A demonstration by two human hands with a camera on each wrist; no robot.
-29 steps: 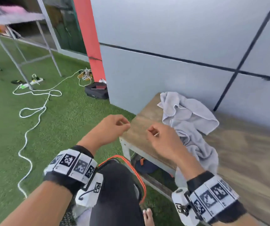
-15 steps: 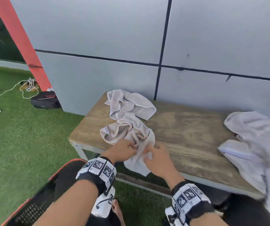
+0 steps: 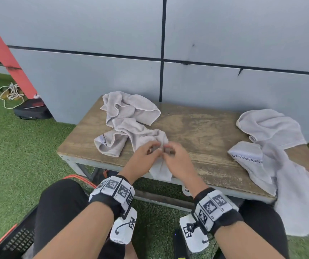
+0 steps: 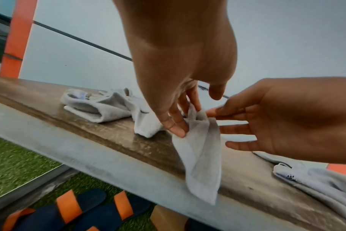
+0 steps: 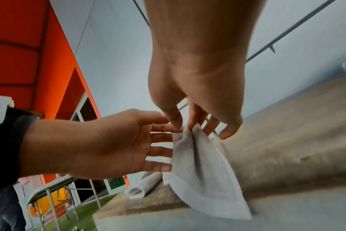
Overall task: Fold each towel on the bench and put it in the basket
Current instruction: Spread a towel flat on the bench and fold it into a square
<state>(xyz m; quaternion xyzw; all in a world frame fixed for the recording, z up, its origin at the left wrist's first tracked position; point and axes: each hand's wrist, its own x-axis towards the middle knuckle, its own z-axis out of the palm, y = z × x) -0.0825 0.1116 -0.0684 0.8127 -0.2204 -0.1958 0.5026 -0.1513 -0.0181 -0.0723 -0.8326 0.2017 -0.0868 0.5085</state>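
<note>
A crumpled grey towel [image 3: 131,131] lies on the left half of the wooden bench [image 3: 196,131], with one corner [image 4: 199,156] hanging over the front edge. Both hands meet at that corner. My right hand [image 3: 176,159] pinches the top of the hanging fold [image 5: 203,171] between thumb and forefinger. My left hand [image 3: 146,156] lays spread, nearly straight fingers [image 5: 160,152] against the cloth, and its thumb [image 4: 215,93] stays off it. A second, whiter towel [image 3: 269,128] sprawls on the bench's right end and drapes off the front. The black basket [image 3: 17,240] with an orange rim sits at my lower left.
A grey panelled wall stands directly behind the bench. Blue and orange sandals [image 4: 79,209] lie under the bench on the green turf. A black bag [image 3: 32,109] and a coiled white cord [image 3: 10,92] sit by the wall at far left.
Both hands came down from the air onto the grey towel's front corner. The view swung right, and the second towel came into sight.
</note>
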